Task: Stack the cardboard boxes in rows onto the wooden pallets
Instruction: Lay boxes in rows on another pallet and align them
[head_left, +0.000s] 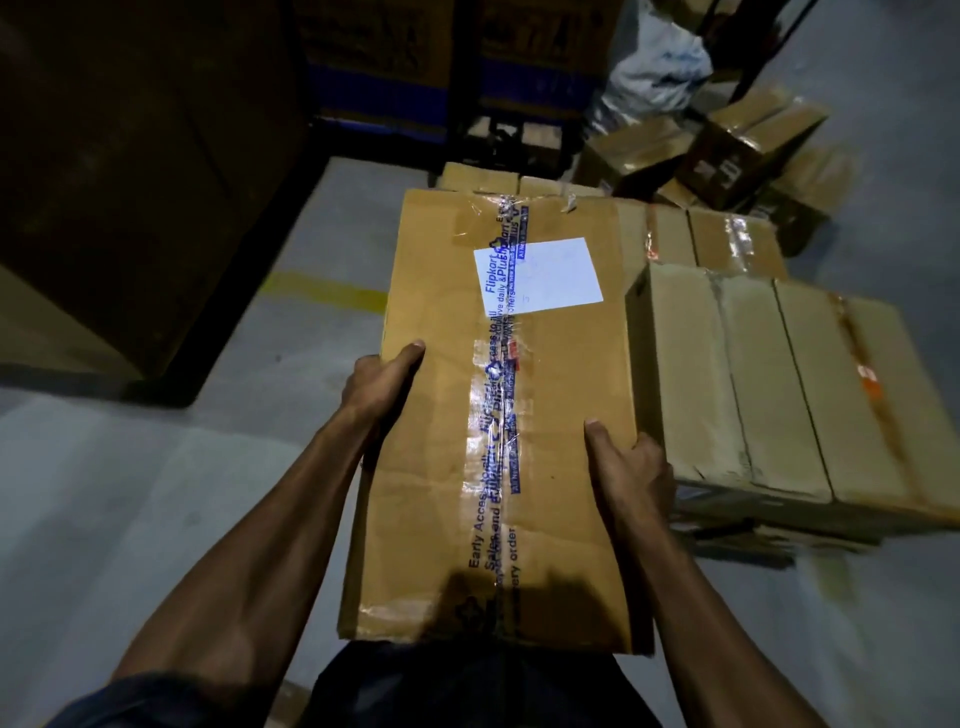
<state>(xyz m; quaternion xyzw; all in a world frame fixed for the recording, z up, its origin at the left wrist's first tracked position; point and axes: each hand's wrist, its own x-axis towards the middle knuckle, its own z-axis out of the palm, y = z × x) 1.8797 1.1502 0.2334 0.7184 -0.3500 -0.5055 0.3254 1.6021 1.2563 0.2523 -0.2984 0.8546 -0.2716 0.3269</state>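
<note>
I hold a long cardboard box (441, 415) in front of my body, sealed with clear printed tape and bearing a white label. My left hand (382, 382) grips its left edge with the thumb on top. Gripping the right edge is my right hand (631, 467), thumb also on top. To the right, a row of taped cardboard boxes (769, 384) stands stacked, with a dark pallet edge (737, 535) showing beneath it. More stacked boxes (722, 239) lie behind that row.
Loose boxes (748, 140) and a white bag (660, 67) lie on the floor at the back right. A tall dark block (135, 182) stands at the left, a rack with cartons (457, 67) behind. Grey floor with a yellow line (327, 288) is on the left.
</note>
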